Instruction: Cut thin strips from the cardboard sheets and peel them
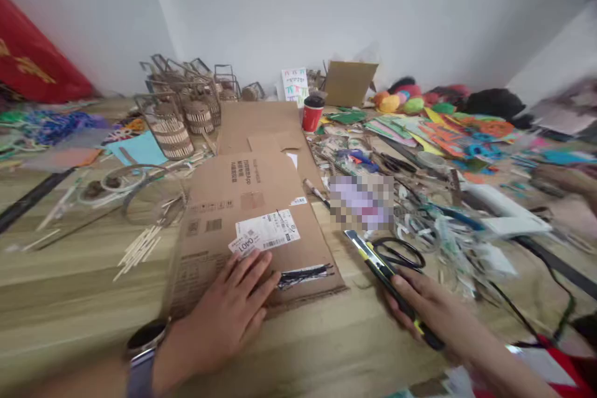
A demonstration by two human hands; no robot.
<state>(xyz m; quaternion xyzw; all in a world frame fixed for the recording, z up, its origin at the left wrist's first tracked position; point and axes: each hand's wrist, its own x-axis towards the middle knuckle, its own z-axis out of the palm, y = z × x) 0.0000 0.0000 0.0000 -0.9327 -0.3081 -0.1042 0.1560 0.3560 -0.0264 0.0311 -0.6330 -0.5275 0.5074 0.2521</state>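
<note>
My left hand [228,314] lies flat, fingers spread, on the near edge of a flattened cardboard sheet [242,199] that carries a white shipping label [265,233]. A dark bundle of thin strips [305,275] lies just right of my fingertips. My right hand [433,311] is closed round a yellow and black utility knife [382,270]. The blade end points up and left, off the cardboard's right edge. Black-handled scissors [398,254] lie right beside the knife.
Small woven baskets [175,130] and wire frames stand at the back left, a red cup [311,115] behind the cardboard. Coloured paper scraps [443,130], pompoms and a white glue gun [506,214] crowd the right. Thin wooden sticks [140,249] lie at left on the wooden table [69,286].
</note>
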